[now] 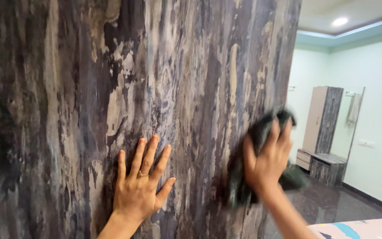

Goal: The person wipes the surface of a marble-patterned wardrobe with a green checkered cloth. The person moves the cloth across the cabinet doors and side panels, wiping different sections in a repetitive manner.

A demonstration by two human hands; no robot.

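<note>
A tall panel (67, 79) with a dark, streaked stone-like pattern fills most of the view. My left hand (140, 183) lies flat against it, fingers spread, a ring on one finger. My right hand (268, 159) presses a dark cloth (239, 181) against the panel near its right edge; hand and cloth are blurred.
Beyond the panel's right edge is a pale green room with a dressing unit and mirror (328, 132) at the far wall, a dark glossy floor (332, 201), a ceiling light (340, 21), and a patterned bed corner (359, 229) at the lower right.
</note>
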